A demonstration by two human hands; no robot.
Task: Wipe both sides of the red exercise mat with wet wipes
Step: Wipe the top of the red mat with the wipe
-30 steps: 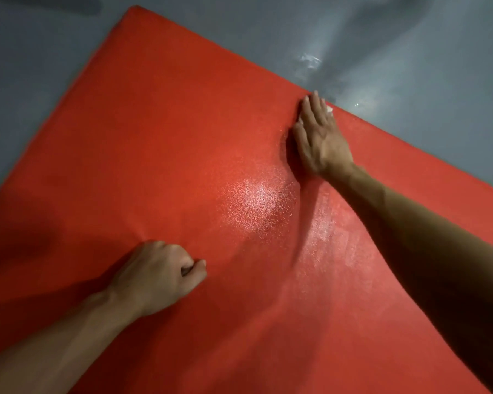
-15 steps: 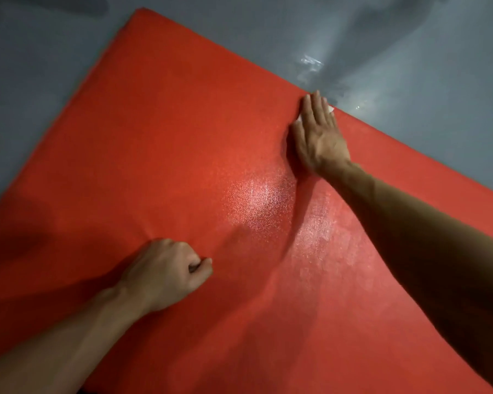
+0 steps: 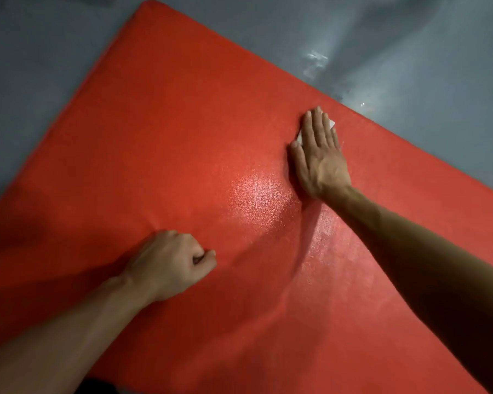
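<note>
Grey floor point(image 3: 410, 38), smooth and faintly glossy, fills the far part of the scene and carries a pale wet-looking smear far right of centre; on it lies one red exercise mat point(image 3: 168, 123), a flat rectangular slab with straight edges and a rounded far corner, set at an angle so that the corner points away; its skin is finely pebbled, matte where dry and glinting in a damp-looking sheen patch near the middle; shallow creases run through the near part; no writing or brand can be read on it. Two bare hands rest on the mat, well apart. One right hand point(image 3: 319, 155), fingers straight and close together, presses flat on a single white wet wipe point(image 3: 332, 124) near the mat's far right edge; only two thin slivers of the wipe show, one beside the fingertips and one between thumb and forefinger, so its fold and texture cannot be told. One left hand point(image 3: 168, 263), near and left of centre, is clenched into a fist with nothing seen in it, knuckles down on the red surface; both forearms are bare.
</note>
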